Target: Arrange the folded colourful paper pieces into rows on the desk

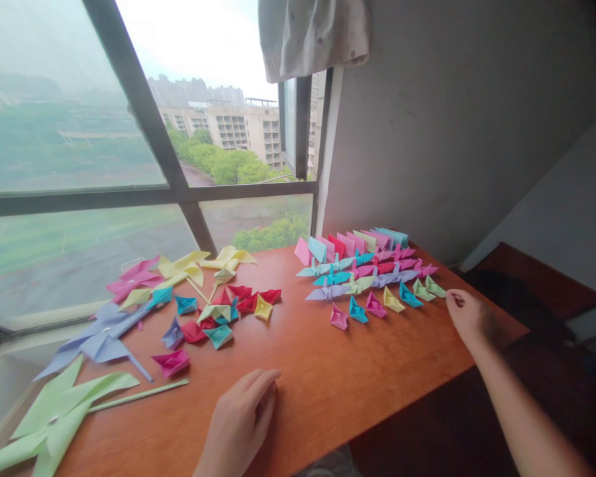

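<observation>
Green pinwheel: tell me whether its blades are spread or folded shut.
Spread: the green pinwheel has its blades fanned out around its centre.

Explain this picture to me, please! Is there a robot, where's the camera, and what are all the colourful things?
There's no robot here, just a person with two bare hands. The one picture comes from a camera on the person's head, looking forward and down.

On the wooden table are folded paper shapes. Big paper pinwheels lie on the left, with a loose group of little boats beside them. On the right, more boats sit in a row, with paper birds behind.

The left hand shows nothing in it. The right hand is by the green boat at the row's end; I can't tell if they touch.
</observation>
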Tool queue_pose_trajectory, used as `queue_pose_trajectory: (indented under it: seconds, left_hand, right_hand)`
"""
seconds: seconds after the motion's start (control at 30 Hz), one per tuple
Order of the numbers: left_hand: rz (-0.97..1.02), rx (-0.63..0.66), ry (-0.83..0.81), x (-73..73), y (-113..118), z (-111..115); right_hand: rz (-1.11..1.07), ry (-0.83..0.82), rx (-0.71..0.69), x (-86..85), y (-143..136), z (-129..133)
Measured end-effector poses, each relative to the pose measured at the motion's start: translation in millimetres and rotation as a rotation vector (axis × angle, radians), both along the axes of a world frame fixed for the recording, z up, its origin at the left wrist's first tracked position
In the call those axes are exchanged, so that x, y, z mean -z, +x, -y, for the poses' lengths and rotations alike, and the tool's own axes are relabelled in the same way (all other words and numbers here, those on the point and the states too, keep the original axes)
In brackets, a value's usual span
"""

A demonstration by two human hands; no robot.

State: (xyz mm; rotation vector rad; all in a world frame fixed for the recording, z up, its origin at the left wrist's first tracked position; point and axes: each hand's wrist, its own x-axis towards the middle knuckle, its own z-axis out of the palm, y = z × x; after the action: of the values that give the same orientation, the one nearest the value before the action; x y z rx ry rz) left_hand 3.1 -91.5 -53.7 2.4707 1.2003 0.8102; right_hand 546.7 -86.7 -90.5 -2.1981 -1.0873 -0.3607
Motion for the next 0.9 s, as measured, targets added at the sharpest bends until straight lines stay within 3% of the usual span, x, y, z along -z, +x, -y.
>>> queue_pose_trajectory:
  seconds: [0.7, 0.9]
  left_hand:
    - [0.004, 0.010, 0.016, 2.7, -1, -1]
    - [0.014, 0.008, 0.004, 2.2, -1, 0]
  right_hand:
    - [0.010, 0.052, 0.004, -4.0, -4, 2]
    - [-0.087, 0.233, -0.007, -21.8, -38, 6]
